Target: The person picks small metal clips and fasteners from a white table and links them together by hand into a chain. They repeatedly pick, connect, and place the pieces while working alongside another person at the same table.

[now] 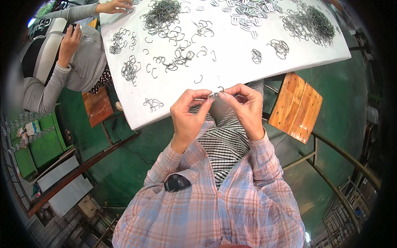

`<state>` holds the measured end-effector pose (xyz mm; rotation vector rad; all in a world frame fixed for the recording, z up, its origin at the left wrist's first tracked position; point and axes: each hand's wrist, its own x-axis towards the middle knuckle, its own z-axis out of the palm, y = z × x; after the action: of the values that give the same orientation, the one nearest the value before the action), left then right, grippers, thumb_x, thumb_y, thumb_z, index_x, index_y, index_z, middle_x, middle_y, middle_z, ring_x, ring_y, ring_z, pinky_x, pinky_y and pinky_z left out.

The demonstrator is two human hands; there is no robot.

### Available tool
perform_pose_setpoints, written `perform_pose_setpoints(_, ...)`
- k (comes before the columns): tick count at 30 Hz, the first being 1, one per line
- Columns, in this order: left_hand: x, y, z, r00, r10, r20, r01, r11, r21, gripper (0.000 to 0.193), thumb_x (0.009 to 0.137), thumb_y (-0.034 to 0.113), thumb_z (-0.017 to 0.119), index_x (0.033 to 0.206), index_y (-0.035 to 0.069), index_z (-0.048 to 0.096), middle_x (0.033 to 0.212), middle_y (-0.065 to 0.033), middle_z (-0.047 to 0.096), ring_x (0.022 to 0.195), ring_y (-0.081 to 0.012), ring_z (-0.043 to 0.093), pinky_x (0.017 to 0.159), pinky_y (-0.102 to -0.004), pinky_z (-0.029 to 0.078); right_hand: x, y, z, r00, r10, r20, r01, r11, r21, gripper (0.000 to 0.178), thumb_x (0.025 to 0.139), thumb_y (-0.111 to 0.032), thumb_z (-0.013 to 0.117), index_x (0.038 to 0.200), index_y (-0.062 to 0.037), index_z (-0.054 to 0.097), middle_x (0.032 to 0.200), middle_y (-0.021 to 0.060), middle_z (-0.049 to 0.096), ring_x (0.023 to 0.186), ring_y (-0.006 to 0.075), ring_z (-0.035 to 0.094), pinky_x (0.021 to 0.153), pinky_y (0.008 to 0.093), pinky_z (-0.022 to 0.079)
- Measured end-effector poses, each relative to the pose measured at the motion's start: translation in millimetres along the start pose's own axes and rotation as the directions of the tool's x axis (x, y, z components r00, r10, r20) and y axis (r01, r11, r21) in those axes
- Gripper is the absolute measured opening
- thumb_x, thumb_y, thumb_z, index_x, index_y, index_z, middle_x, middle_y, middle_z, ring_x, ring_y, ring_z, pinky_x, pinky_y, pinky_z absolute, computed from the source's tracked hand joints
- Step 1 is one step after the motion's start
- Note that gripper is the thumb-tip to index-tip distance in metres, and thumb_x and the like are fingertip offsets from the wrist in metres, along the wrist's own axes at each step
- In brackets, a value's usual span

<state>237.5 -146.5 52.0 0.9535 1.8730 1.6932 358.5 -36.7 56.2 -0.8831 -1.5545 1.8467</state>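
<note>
My left hand and my right hand meet just off the near edge of the white table, both pinched closed. Between the left fingertips is a small shiny metal buckle, partly hidden by the fingers. The right thumb and forefinger hold a thin, dark bent wire hook, whose curved end shows above the fingertips. The two pieces are side by side; whether they are joined is too small to tell. One loose wire hook lies on the table just beyond my left hand.
On the white table are heaps of wire hooks, another dark wire heap, slotted metal buckles and small clusters. A co-worker sits at the left, one hand on the table. A wooden stool stands at right.
</note>
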Motion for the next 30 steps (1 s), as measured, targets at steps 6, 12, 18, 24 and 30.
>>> perform_pose_setpoints(6, -2.2, 1.5, 4.2, 1.000, -0.021, 0.006, 0.020, 0.999, 0.040, 0.017, 0.080, -0.007, 0.073, 0.095, -0.001, 0.069, 0.087, -0.0084, 0.070, 0.077, -0.0139, 0.069, 0.069, -0.0257, 0.057, -1.3, 5.7, 2.3, 0.996, -0.087, -0.037, 0.085, 0.996, -0.031, 0.009, 0.082, -0.005, 0.078, 0.085, -0.0008, 0.070, 0.079, 0.0016, 0.069, 0.066, 0.0046, 0.060, 0.056, 0.0189, 0.046)
perform_pose_setpoints(12, -2.8, -1.2, 4.4, 1.000, -0.011, 0.022, 0.009, 0.997, 0.077, 0.017, 0.079, -0.007, 0.074, 0.094, 0.000, 0.069, 0.086, -0.0075, 0.071, 0.075, -0.0139, 0.070, 0.068, -0.0251, 0.056, 1.5, 13.0, 0.9, 0.997, -0.078, -0.024, 0.078, 0.997, -0.021, 0.010, 0.080, -0.003, 0.079, 0.082, -0.0011, 0.069, 0.083, 0.0025, 0.066, 0.069, 0.0070, 0.059, 0.059, 0.0205, 0.046)
perform_pose_setpoints(18, -5.2, -10.7, -2.3, 0.995, -0.006, 0.098, 0.004, 1.000, 0.016, 0.019, 0.078, -0.008, 0.072, 0.096, -0.001, 0.069, 0.089, -0.0091, 0.072, 0.078, -0.0159, 0.071, 0.069, -0.0268, 0.057, -6.6, 9.9, 5.4, 0.946, -0.324, -0.005, 0.321, 0.940, -0.117, 0.014, 0.074, 0.001, 0.077, 0.078, -0.0006, 0.064, 0.091, 0.0095, 0.065, 0.085, 0.0214, 0.065, 0.092, 0.0376, 0.050)
perform_pose_setpoints(24, 81.9, -29.1, -2.8, 0.968, 0.057, 0.244, -0.121, 0.959, 0.256, 0.015, 0.084, -0.002, 0.067, 0.097, 0.002, 0.072, 0.091, -0.0105, 0.071, 0.083, -0.0193, 0.070, 0.071, -0.0299, 0.057, -20.9, 9.9, 9.2, 0.891, -0.454, 0.009, 0.449, 0.876, -0.177, 0.017, 0.074, 0.007, 0.075, 0.081, -0.0007, 0.061, 0.087, 0.0093, 0.068, 0.087, 0.0250, 0.069, 0.101, 0.0512, 0.049)
perform_pose_setpoints(30, 226.6, -94.7, 117.5, 0.949, 0.236, 0.210, -0.306, 0.850, 0.428, 0.023, 0.081, 0.015, 0.075, 0.100, 0.003, 0.073, 0.095, -0.0137, 0.072, 0.081, -0.0248, 0.069, 0.072, -0.0343, 0.054, -25.9, 13.2, -0.7, 0.896, -0.444, -0.014, 0.431, 0.877, -0.212, 0.016, 0.073, 0.007, 0.075, 0.080, -0.0004, 0.063, 0.087, 0.0111, 0.069, 0.085, 0.0247, 0.069, 0.100, 0.0507, 0.050)
